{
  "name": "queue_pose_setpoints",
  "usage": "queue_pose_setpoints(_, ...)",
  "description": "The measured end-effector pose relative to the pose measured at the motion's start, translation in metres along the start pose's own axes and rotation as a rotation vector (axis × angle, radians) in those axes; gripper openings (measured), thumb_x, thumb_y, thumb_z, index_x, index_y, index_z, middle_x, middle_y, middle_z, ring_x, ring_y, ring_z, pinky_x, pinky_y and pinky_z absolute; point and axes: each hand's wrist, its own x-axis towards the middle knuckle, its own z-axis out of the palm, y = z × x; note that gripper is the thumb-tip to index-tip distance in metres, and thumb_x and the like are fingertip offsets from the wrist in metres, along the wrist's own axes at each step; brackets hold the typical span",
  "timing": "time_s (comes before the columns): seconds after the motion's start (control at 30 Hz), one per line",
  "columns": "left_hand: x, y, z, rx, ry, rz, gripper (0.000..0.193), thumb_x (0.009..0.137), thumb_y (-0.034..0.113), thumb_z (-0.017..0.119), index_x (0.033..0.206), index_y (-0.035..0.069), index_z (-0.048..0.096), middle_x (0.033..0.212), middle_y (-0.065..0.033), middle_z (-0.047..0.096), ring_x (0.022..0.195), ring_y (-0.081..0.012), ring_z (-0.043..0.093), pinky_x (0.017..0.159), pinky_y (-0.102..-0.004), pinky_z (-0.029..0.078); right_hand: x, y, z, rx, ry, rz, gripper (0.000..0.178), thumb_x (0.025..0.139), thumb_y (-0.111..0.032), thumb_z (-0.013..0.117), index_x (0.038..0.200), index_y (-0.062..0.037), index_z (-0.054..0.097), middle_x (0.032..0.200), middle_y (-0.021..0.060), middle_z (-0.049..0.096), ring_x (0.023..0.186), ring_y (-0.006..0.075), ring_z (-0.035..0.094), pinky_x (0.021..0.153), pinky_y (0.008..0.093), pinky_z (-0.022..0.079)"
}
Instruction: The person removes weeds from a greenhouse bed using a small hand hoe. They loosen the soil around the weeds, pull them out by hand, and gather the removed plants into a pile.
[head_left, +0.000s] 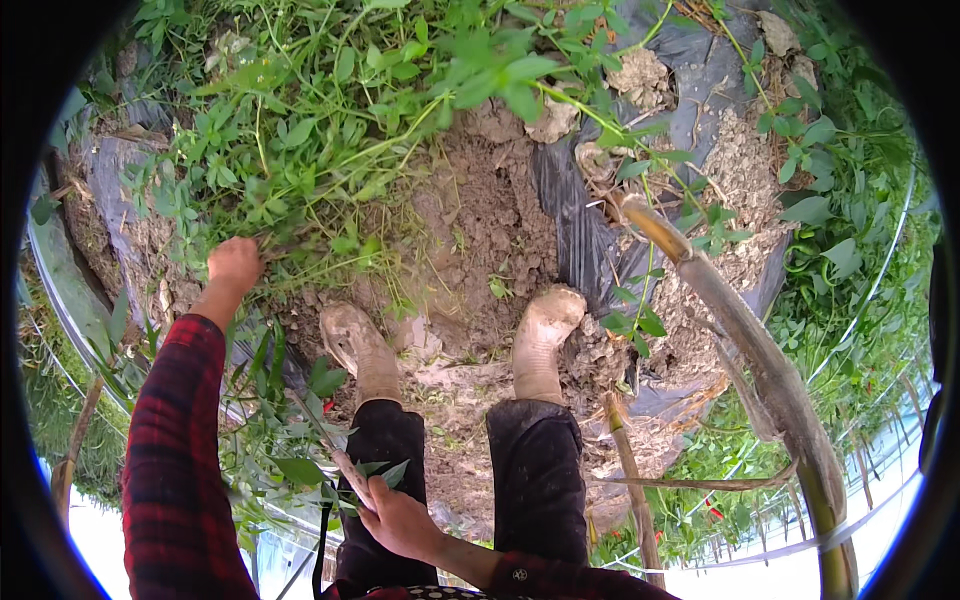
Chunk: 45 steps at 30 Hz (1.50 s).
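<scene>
- Bright, soft daylight spreads evenly; shadows are faint.
- The white background (888,515) along the lower rim is blown out, with blue fringing at its edge.
- The crinkled black plastic film (575,225) carries a dull sheen.
- The broad-leaved green sprig (500,78) at top is blurred; the mud-coated pale boots (548,340) look sharper.
- Fisheye distortion bends edges near the black circular border.
</scene>
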Motion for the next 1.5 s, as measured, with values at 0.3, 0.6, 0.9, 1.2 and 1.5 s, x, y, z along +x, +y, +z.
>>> queue_pose_setpoints(0.3, 0.038, 0.176, -0.146, -0.097, 0.364, 0.712, 0.01, 0.072, 0.007, 0.056, 0.079, 0.004, 0.064, 0.09, -0.0076, 0.056, 0.08, -0.0187, 0.057, 0.065, -0.0367, 0.05, 0.005, 0.001, -0.004, 0.007, -0.008, 0.025, 0.034, 0.081, -0.02, 0.057, 0.1, -0.0005, 0.037, 0.065, 0.0234, 0.056, 0.062, 0.0409, 0.058, 0.054, 0.0486, 0.046)
queue_pose_setpoints(0.6, 0.119, 0.196, -0.243, -0.313, 0.845, 0.489, 0.06, 0.076, 0.006, 0.052, 0.13, 0.029, 0.04, 0.141, 0.0003, 0.033, 0.132, -0.0252, 0.026, 0.103, -0.0572, 0.024, 0.007, -0.001, -0.002, 0.11, 0.049, 0.011, 0.032, 0.081, -0.019, 0.058, 0.096, -0.0005, 0.036, 0.062, 0.0238, 0.054, 0.06, 0.0417, 0.056, 0.053, 0.0489, 0.044)
queue_pose_setpoints(0.9, 0.136, -0.007, -0.048, -0.279, -0.112, -0.304, 0.038, 0.088, 0.027, 0.044, 0.121, 0.01, 0.048, 0.121, -0.0156, 0.052, 0.114, -0.0309, 0.048, 0.098, -0.0458, 0.035, 0.008, -0.004, -0.01, 0.153, 0.079, 0.003, 0.032, 0.081, -0.018, 0.058, 0.096, 0.0002, 0.035, 0.063, 0.0245, 0.053, 0.061, 0.0424, 0.056, 0.053, 0.0487, 0.043)
queue_pose_setpoints(1.2, 0.03, -0.026, -0.02, -1.794, 0.245, -0.652, 0.029, 0.087, 0.021, 0.052, 0.107, 0.001, 0.056, 0.104, -0.0099, 0.058, 0.094, -0.0193, 0.051, 0.079, -0.0322, 0.04, 0.01, -0.012, -0.014, 0.211, 0.043, 0.006, 0.032, 0.082, -0.017, 0.057, 0.097, 0.0018, 0.035, 0.063, 0.026, 0.053, 0.062, 0.0433, 0.056, 0.053, 0.0489, 0.042)
queue_pose_setpoints(1.5, -0.021, 0.032, -0.197, -0.801, 0.928, 0.018, 0.02, 0.078, 0.004, 0.058, 0.097, 0.005, 0.064, 0.084, -0.0054, 0.065, 0.078, -0.0184, 0.059, 0.076, -0.0292, 0.045, 0.013, -0.008, -0.005, 0.371, 0.058, 0.118, 0.026, 0.082, -0.014, 0.058, 0.093, 0.0002, 0.039, 0.067, 0.0229, 0.048, 0.057, 0.0385, 0.05, 0.053, 0.0425, 0.039)
